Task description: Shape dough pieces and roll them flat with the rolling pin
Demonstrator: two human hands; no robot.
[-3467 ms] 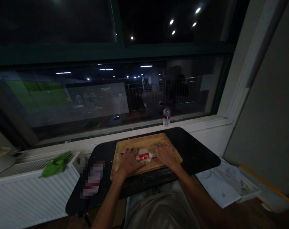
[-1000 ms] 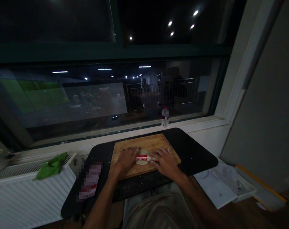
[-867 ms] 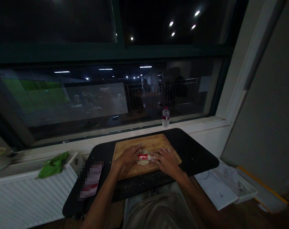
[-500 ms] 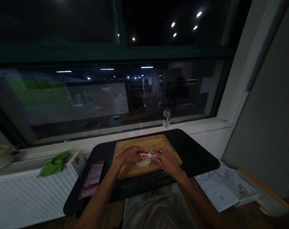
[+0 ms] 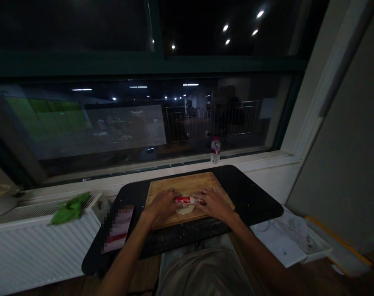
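Note:
A short rolling pin [image 5: 185, 200] with a red and white label lies crosswise on a thin, pale piece of dough [image 5: 185, 210]. My left hand [image 5: 166, 201] is closed on the pin's left end, and my right hand [image 5: 214, 202] grips its right end, fingers bent over it. Dough shows both in front of the pin and in a strip behind it. Under the dough is a wooden cutting board [image 5: 162, 185] with pale, flour-like traces near my right hand. The ends of the pin are hidden by my fingers.
The board rests on a black table [image 5: 251, 197] with white specks. A pinkish packet or box [image 5: 121, 230], partly pixelated, lies at left. A water bottle [image 5: 215, 151] stands on the windowsill. A green cloth [image 5: 70, 209] drapes over the radiator [image 5: 45, 246]; papers [image 5: 279, 242] lie at lower right.
My hands are slightly further apart, the left one shifted left. More of the pin's length shows between them, and a strip of dough is now visible behind it.

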